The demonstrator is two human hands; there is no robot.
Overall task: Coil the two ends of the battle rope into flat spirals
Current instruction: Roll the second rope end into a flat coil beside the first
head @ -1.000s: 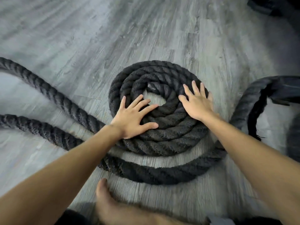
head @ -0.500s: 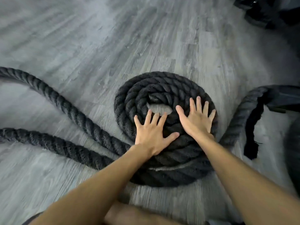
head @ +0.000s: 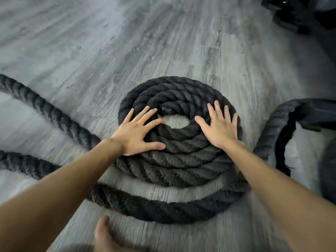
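A thick, twisted fibre battle rope (head: 181, 160), matt black and fuzzy, is seen coiled on a grey wood-grain plank floor (head: 109, 51) of dull, smooth finish. A frayed black cloth-like sleeve (head: 283, 142) is seen at the right.

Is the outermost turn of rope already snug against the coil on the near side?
No, a strip of bare floor shows between the coil and the outermost turn.

Two bare forearms are showing, entering from the lower left and lower right of the frame, with no sleeves, watch or rings visible. The left hand (head: 138, 133) and right hand (head: 221, 129) are ungloved. A bare foot (head: 104, 237) is showing at the bottom centre, blurred.
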